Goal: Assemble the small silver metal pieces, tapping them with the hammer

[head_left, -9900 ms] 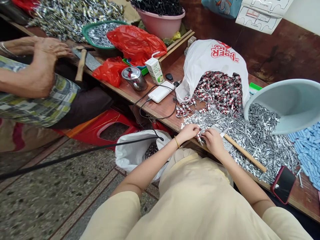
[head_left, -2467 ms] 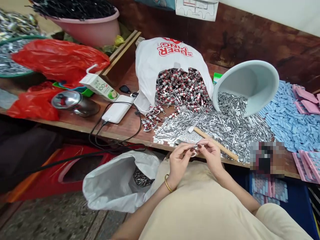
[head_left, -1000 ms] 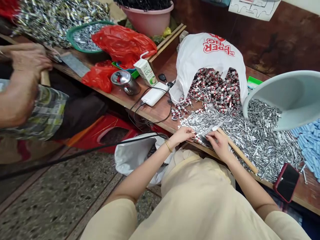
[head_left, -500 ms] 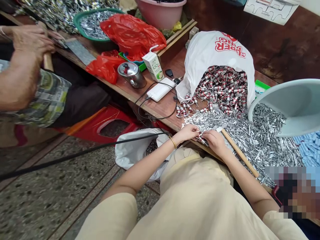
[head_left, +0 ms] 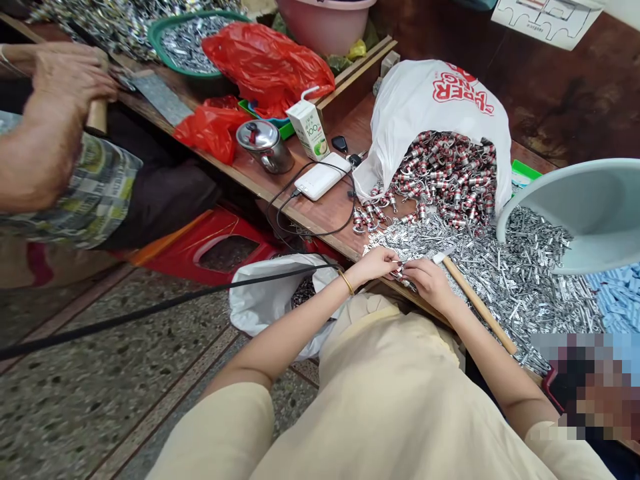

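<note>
At the table's front edge my left hand (head_left: 381,263) pinches with thumb and fingertips close together. My right hand (head_left: 426,281) is closed too, its fingertips nearly meeting the left ones. Between and just below them shows a small red-and-silver metal piece (head_left: 399,273), partly covered by the fingers, with a ring or hook end hard to make out. A hammer with a wooden handle (head_left: 479,305) lies on the heap beside my right hand. Loose flat silver metal parts (head_left: 525,280) spread over the table just beyond both hands.
A white plastic bag (head_left: 400,100) spills red-and-silver pieces (head_left: 450,177). A grey basin (head_left: 595,213) tips over the silver parts. A power bank (head_left: 323,177) with a black cable, a metal mug (head_left: 265,148) and a drink carton (head_left: 307,130) stand left. A co-worker's hand (head_left: 73,80) grips a wooden handle.
My hands stay at nearly the same spot, with the fingers slightly shifted around the small piece. The co-worker's hand has moved a little to the right.
</note>
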Available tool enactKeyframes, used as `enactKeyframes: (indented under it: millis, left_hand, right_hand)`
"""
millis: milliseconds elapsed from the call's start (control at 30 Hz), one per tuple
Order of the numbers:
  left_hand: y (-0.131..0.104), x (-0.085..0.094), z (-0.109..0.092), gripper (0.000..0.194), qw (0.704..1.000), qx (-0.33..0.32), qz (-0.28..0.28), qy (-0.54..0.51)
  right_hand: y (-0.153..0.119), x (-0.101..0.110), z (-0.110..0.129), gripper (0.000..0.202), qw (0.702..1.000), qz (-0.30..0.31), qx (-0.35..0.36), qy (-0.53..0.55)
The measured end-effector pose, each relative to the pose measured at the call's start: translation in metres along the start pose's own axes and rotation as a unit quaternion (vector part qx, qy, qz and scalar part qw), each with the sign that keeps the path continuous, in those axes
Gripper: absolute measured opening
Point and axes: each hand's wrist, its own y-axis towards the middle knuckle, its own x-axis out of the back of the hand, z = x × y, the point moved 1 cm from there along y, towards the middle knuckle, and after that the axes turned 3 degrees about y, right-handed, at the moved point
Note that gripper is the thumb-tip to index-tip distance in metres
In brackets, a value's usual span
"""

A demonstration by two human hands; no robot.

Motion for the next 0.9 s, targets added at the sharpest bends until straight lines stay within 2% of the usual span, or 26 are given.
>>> enactKeyframes:
  millis: [167, 433, 600, 700, 800, 900]
  left_hand:
    - [0.0, -0.001, 0.0, 0.009, 1.0, -0.001, 0.003, -0.002]
    - [0.0, -0.001, 0.004, 0.008, 0.999, -0.022, -0.003, 0.029]
    - [-0.002, 0.0, 0.004, 0.009, 0.998, -0.053, 0.013, 0.031]
    - [-0.001, -0.001, 0.004, 0.009, 0.998, -0.05, 0.003, 0.045]
    - [0.001, -0.003, 0.006, 0.009, 0.995, -0.047, -0.019, 0.083]
    - [-0.001, -0.003, 0.007, 0.011, 0.99, -0.055, -0.035, 0.126]
  right_hand:
    - [-0.008, 0.005, 0.002, 0.027, 1.0, 0.031, -0.005, -0.002]
    - [-0.012, 0.01, 0.005, 0.025, 0.999, 0.028, -0.032, -0.026]
    - [-0.012, 0.004, 0.006, 0.022, 0.996, 0.018, -0.063, -0.053]
    - [-0.01, 0.005, 0.012, 0.023, 0.996, 0.015, -0.066, -0.056]
    - [-0.015, 0.024, 0.022, 0.024, 0.993, 0.0, -0.087, -0.085]
    - [-0.037, 0.058, 0.028, 0.03, 0.965, -0.028, -0.192, -0.175]
